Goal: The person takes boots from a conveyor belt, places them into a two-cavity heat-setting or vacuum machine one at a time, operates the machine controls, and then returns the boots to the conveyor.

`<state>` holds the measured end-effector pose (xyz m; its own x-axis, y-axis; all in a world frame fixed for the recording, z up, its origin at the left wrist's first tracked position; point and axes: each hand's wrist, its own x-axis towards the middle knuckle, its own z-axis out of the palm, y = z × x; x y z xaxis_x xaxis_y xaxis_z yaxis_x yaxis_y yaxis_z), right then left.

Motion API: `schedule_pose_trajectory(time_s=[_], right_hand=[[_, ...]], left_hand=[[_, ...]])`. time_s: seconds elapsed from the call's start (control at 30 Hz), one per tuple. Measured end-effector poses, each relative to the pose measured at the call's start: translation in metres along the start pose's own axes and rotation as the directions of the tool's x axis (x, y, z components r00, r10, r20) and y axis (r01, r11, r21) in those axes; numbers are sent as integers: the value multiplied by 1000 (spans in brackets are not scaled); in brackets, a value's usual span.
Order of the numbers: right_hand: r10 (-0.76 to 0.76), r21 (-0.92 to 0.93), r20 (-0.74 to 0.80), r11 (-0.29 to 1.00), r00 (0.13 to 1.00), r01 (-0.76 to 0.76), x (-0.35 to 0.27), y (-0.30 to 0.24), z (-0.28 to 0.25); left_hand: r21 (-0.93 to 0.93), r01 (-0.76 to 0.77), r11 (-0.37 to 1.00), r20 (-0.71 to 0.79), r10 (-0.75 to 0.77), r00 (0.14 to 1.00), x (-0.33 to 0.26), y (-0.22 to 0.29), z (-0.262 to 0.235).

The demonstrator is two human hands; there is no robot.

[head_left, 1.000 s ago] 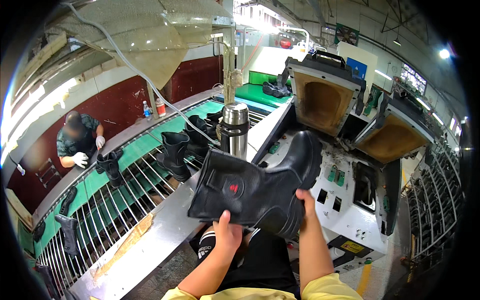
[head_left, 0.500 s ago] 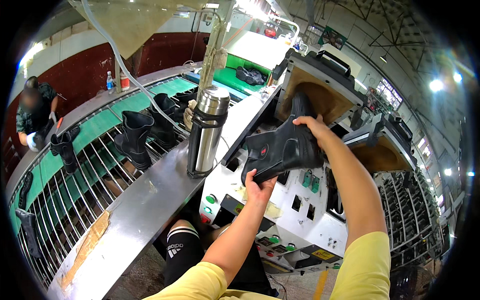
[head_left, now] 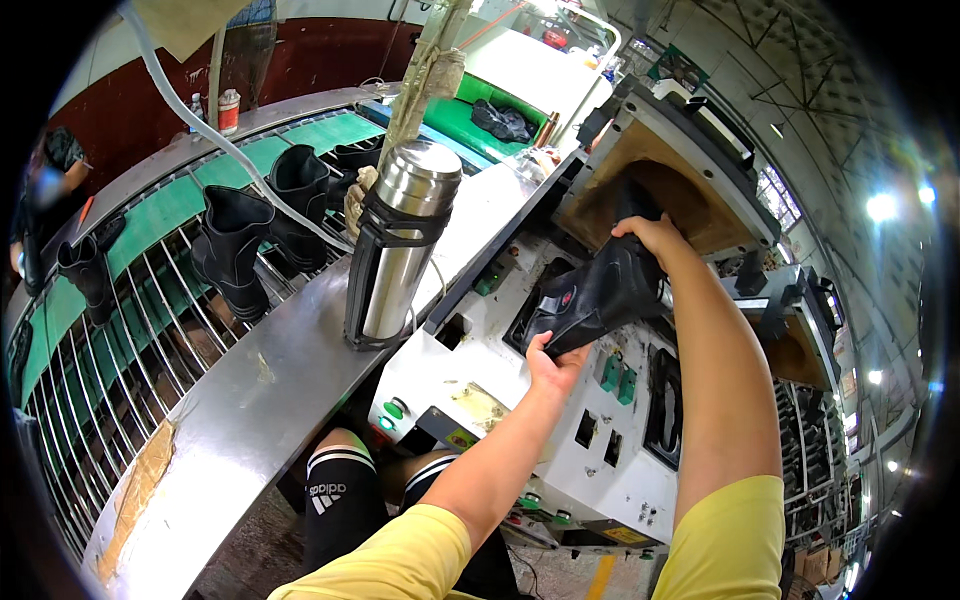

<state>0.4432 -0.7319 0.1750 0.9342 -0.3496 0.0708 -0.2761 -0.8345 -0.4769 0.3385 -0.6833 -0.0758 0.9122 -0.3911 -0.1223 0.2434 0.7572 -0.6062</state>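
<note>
A black leather boot [head_left: 598, 296] with a small red mark is held in both my hands above a white machine. Its shaft top points towards me and its foot towards the machine's raised lid [head_left: 690, 165], which has a brown padded inside. My left hand [head_left: 560, 368] grips the shaft's upper edge, thumb on top. Closed around the foot end, my right hand [head_left: 652, 240] has its fingers partly hidden behind the boot. The boot covers part of a dark recess [head_left: 535, 300] in the machine top [head_left: 545, 440].
A steel thermos [head_left: 405, 250] in a black strap holder stands on the metal ledge [head_left: 265, 380] at left. Beyond it, several black boots [head_left: 232, 250] stand on a roller conveyor. A second raised lid [head_left: 785, 330] is at right. At far left, a person [head_left: 50, 190] works.
Both hands have carried the boot down and away, closer to the machine top. Its foot end now overlaps the raised lid's lower part. My view has also shifted.
</note>
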Motion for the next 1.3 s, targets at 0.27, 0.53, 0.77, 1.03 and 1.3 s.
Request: schedule_pose_trajectory(time_s=[0.27,0.53,0.77,1.03,1.3], right_hand=[[27,-54,-31,998,999,-29,35,13,9],[-7,-156,-92,988,996,-7,51,13,13],[-61,-83,-31,995,998,58,52,12,27],[114,-21,54,993,992,-113,50,46,48],[81,65,34,994,996,-83,71,59,53]], left_hand=[[-62,-3,998,-18,2,1000,25,-15,-8],[-106,-3,994,-46,-2,999,47,-23,-3],[102,59,993,-195,-38,980,22,-25,-12],[661,470,586,84,-680,729,-145,32,-34],[497,487,-718,-739,-56,671,-196,218,-130]])
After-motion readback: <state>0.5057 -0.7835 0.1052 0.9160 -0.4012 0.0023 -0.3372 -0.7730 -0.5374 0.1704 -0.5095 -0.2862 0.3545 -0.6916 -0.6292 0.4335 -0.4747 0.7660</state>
